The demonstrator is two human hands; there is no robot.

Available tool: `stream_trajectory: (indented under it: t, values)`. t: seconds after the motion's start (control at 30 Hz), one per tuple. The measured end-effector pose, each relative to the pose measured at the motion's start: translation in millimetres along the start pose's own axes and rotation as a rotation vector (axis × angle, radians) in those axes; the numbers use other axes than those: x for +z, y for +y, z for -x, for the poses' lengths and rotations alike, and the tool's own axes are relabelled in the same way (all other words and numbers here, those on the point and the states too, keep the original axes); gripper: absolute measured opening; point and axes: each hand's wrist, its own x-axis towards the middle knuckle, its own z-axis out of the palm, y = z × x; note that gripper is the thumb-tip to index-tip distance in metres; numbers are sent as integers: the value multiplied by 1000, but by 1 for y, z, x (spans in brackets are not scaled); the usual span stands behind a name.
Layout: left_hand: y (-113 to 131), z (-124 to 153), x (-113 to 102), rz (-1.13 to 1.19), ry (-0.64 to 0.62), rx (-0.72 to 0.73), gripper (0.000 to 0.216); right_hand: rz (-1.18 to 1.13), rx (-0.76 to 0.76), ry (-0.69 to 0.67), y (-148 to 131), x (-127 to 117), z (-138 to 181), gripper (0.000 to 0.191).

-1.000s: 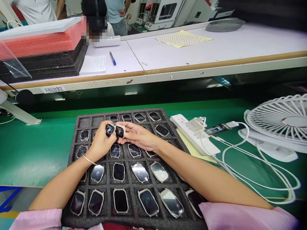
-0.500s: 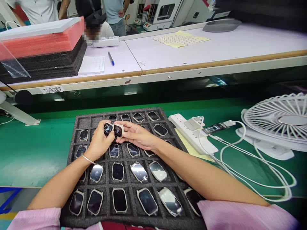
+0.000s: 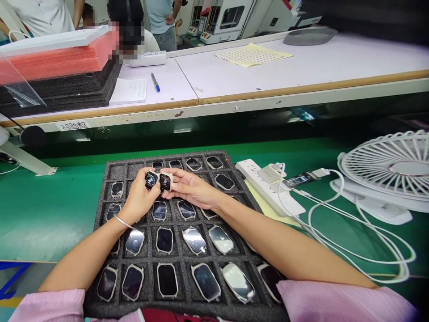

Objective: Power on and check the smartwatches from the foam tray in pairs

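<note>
Left hand (image 3: pixel 139 199) fingers pinch one watch (image 3: pixel 150 180), right hand (image 3: pixel 192 190) fingers pinch another watch (image 3: pixel 165 181); both touching side by side, over far rows of foam tray (image 3: pixel 100 210).

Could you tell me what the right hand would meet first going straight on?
Probably the watch in the left hand, just past the right hand and its own watch, though depth is unclear.

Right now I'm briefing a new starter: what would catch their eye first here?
Over the far half of a black foam tray, the left hand pinches a watch body and the right hand a second watch body, side by side. Glossy watch bodies line the tray's rows; a white fan sits at the right.
</note>
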Motion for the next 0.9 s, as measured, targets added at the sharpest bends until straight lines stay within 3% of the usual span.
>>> stream_trajectory:
  t: [0.9]
  values:
    - [-1,-2,-1,29,7,-6,32,21,7,-16,-2,0,1,51]
